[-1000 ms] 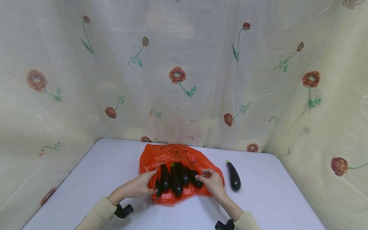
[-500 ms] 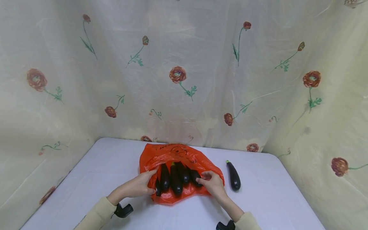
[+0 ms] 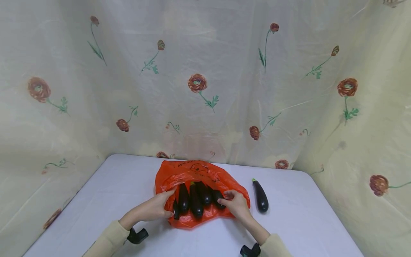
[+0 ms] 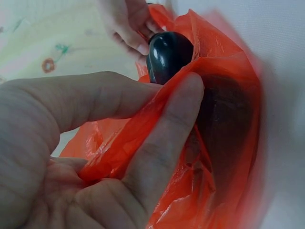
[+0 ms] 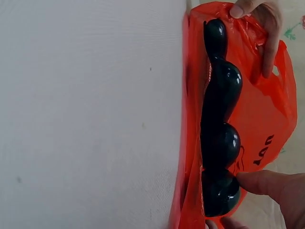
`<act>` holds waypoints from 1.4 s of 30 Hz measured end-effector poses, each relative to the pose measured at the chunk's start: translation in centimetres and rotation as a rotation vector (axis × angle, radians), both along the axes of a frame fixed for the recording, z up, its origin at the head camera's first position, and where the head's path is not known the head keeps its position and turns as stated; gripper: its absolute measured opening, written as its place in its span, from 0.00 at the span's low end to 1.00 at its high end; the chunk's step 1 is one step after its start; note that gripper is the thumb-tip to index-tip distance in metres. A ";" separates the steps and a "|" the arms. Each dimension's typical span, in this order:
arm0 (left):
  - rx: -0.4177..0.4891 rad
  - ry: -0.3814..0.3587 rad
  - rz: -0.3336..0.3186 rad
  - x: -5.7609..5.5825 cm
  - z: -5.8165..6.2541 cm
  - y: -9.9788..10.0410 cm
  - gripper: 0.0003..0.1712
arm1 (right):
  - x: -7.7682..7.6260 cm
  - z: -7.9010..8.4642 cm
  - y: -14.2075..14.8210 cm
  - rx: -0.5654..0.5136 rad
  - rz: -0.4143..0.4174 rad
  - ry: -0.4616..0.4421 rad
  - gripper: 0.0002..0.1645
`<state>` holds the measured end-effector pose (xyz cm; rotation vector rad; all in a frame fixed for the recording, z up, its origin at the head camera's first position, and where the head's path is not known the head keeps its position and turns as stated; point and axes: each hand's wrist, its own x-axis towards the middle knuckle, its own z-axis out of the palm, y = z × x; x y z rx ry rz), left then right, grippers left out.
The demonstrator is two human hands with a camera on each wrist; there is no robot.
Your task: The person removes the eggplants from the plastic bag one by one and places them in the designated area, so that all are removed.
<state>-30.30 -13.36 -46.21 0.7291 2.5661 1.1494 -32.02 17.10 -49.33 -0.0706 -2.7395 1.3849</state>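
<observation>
The left hand [image 3: 155, 207] grips a fold of the red bag [image 3: 179, 171]; only the left wrist view shows the plastic pinched between thumb and finger, with a dark shape showing through just beyond. Between the two hands, the dark eggplants [image 3: 196, 203] lie side by side inside the bag's mouth. The right wrist view shows the right hand's [image 3: 238, 206] thumb touching the nearest one, with fingertips below it; whether that hand grips anything, I cannot tell. The head view alone shows the loose eggplant [image 3: 261, 196] on the table [image 3: 305, 221], right of the right hand.
</observation>
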 end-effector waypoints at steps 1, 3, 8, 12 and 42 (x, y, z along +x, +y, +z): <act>-0.001 -0.001 0.002 0.0 0.0 0.0 0.49 | 0.0 0.0 0.0 0.008 0.003 0.000 0.25; -0.004 0.001 0.005 0.1 0.1 0.1 0.49 | 0.0 0.2 -0.1 0.020 0.014 0.008 0.25; 0.002 -0.001 0.000 0.1 0.1 0.1 0.49 | -0.1 0.2 -0.1 0.025 0.047 0.018 0.26; 0.005 -0.004 -0.011 0.1 0.1 0.0 0.49 | -0.1 -0.1 -0.2 0.008 0.054 0.000 0.26; -0.002 -0.002 -0.004 0.1 0.1 0.2 0.48 | 0.4 0.1 0.0 -0.007 0.023 -0.018 0.26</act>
